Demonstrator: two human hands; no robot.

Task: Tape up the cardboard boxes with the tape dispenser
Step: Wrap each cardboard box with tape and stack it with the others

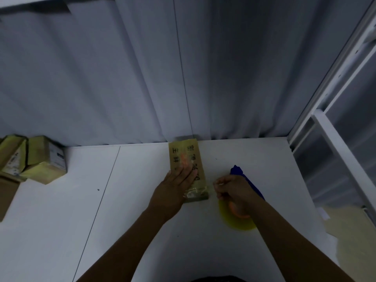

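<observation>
A small cardboard box (186,153) with black print lies on the white table (132,200), shiny tape over its near end. My left hand (177,183) lies flat on the box top with straight fingers. To the right, my right hand (232,189) grips the blue tape dispenser (237,170), fingers curled round its handle. The yellow tape roll (237,221) with an orange core shows under my wrist. The dispenser sits just right of the box's near corner.
Several taped cardboard boxes (40,161) are piled at the table's left edge. A grey curtain (142,78) hangs behind the table. A white metal frame (335,139) stands on the right, with a beige sheet (350,231) beyond the table's right edge.
</observation>
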